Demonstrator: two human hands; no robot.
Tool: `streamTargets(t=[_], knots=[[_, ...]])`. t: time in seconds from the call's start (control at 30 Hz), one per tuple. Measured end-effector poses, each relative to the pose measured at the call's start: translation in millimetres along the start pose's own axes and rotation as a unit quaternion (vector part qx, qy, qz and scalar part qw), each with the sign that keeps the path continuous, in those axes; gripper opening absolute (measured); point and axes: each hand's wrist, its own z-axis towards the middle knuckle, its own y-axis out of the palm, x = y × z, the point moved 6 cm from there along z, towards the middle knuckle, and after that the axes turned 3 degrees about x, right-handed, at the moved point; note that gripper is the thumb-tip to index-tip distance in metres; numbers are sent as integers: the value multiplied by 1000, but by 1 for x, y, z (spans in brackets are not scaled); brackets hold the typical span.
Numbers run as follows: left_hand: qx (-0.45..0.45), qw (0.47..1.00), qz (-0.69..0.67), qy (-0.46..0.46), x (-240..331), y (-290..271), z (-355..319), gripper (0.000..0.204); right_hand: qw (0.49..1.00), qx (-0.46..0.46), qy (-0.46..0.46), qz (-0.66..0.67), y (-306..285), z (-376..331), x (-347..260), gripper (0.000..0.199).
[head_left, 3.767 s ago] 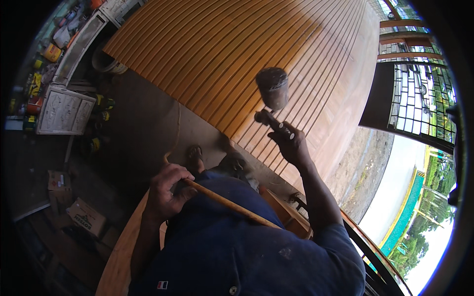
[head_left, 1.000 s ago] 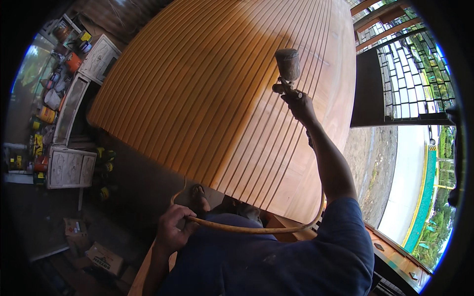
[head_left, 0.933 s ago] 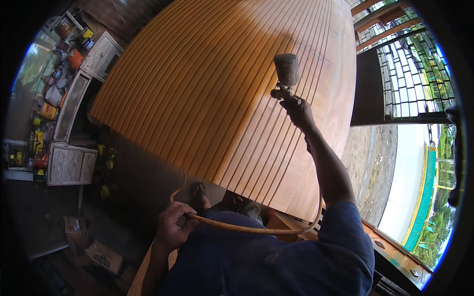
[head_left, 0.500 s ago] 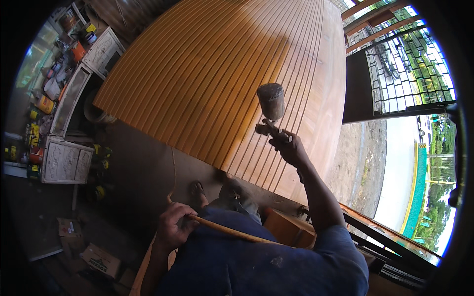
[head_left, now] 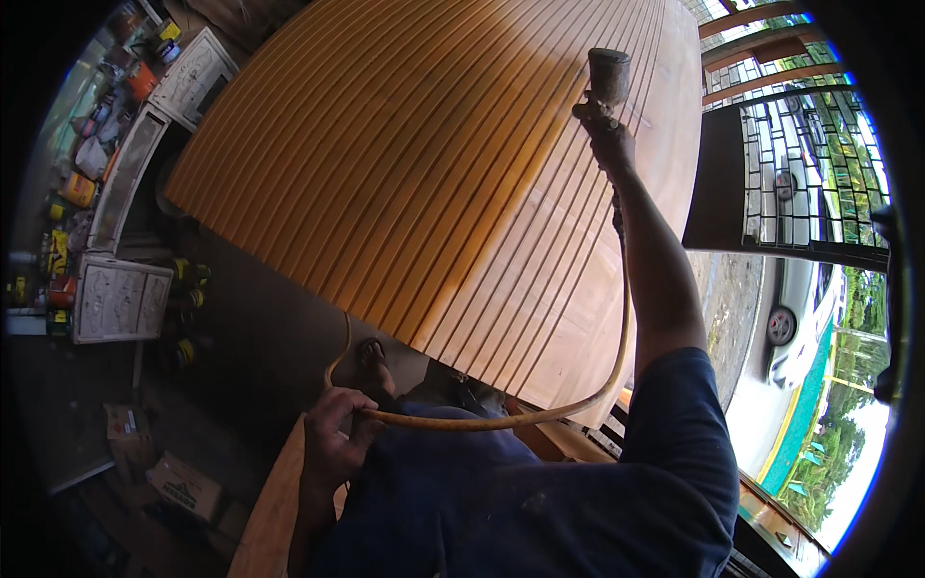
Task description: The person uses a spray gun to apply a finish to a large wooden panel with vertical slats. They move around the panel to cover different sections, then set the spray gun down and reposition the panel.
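Note:
A large grooved wooden panel [head_left: 424, 164] fills the upper middle, its left part a deeper orange than its paler right part. My right hand [head_left: 609, 140] reaches far out over the panel's upper right and grips a spray gun [head_left: 607, 82] with a dark cup on top. A yellow air hose [head_left: 568, 405] runs from the gun down along my right arm and across my body. My left hand [head_left: 339, 441] is closed on this hose low at my waist. My bare foot [head_left: 374, 361] shows just below the panel's lower edge.
White carved door panels [head_left: 120, 297] and several paint cans [head_left: 72, 188] lie on the left. Cardboard boxes [head_left: 183, 486] sit on the floor at lower left. A barred metal gate [head_left: 805, 169] and a parked car [head_left: 795, 303] are on the right. A plank [head_left: 270, 511] lies beside me.
My right hand has swung the spray gun from the panel's middle up toward its far upper right, arm now stretched out. My left hand keeps its hold on the hose.

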Motion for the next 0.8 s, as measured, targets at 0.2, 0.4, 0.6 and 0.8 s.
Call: streamTargets(t=[0.2, 0.4, 0.6, 0.8], knots=[[1, 999, -19, -40, -4, 17, 11, 32, 992, 113, -33, -46, -33, 72, 7, 44], [5, 999, -26, -24, -6, 13, 16, 33, 997, 29, 21, 67, -40, 35, -2, 45], [-10, 999, -38, 20, -9, -9, 6, 38, 985, -43, 16, 166, -14, -67, -18, 35], [-28, 998, -49, 10, -15, -40, -25, 39, 976, -94, 53, 191, 5, -196, -36, 31]])
